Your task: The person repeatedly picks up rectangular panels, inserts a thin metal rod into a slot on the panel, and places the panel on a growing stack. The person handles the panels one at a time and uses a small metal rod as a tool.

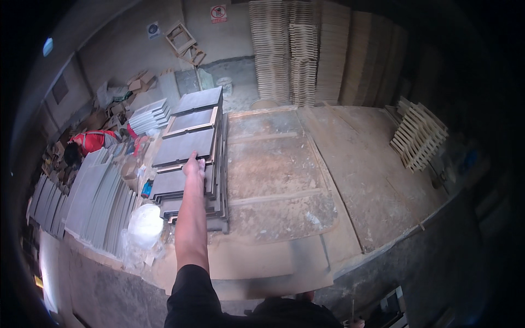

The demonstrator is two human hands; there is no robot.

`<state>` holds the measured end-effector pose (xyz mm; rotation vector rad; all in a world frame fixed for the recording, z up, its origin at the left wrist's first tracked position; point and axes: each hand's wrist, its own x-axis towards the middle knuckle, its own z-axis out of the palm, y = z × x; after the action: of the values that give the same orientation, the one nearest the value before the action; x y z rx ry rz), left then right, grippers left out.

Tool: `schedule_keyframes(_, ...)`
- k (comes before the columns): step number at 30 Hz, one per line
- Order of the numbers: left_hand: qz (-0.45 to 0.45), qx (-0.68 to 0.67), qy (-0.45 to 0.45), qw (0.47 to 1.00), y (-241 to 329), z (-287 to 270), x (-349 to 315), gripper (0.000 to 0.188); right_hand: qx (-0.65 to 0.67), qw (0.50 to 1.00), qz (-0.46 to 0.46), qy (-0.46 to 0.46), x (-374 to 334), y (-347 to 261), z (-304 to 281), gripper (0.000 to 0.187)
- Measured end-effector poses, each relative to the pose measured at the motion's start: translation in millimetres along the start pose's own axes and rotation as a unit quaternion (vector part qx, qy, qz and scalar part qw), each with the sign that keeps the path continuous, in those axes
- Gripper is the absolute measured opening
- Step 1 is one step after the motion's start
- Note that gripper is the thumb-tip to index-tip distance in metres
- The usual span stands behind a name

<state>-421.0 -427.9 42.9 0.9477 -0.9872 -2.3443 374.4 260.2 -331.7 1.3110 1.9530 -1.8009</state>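
My left arm reaches forward over a stack of grey panels (199,95) with light wooden edges, laid in overlapping steps on the work table (273,164). My left hand (194,166) is closed at the near edge of one flat grey panel (186,146), its fingers partly hidden. Low at the right of the view, my right hand (356,323) is only partly in sight. A thin stick-like thing (353,307) stands up from it, too small to name. Close to the right hand is a dark panel with a pale edge (395,306).
Left of the stack are a white round bundle in plastic (145,227), a blue item (147,188) and rows of leaning grey panels (101,199). A person in red (95,141) bends beyond. Tall stacks of wooden frames (269,54) stand behind; slatted pieces (418,136) sit at right.
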Motion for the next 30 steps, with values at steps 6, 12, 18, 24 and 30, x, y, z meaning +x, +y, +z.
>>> schedule_keyframes(6,0.064,0.028,0.009,0.997,26.5,13.8,9.1,0.027,-0.315,0.911,-0.242,0.113,-28.9,-78.2,55.1,0.018)
schedule_keyframes(12,0.073,0.048,-0.014,0.996,5.7,-1.1,-35.3,0.026,-0.163,0.978,-0.078,0.102,-26.5,-72.5,60.9,0.020)
schedule_keyframes(18,0.074,0.069,-0.046,0.994,-15.1,-61.4,-127.5,0.025,-0.241,0.951,-0.162,0.103,-21.8,-73.2,53.0,0.024)
schedule_keyframes(24,0.068,0.003,-0.068,0.995,-38.7,-145.2,-216.3,0.021,-0.332,0.921,-0.182,0.094,31.1,-93.6,51.3,0.033)
schedule_keyframes(30,0.047,-0.156,-0.142,0.976,-28.4,-201.5,-257.5,0.046,-0.200,0.932,-0.299,0.054,99.9,-136.5,92.1,0.023)
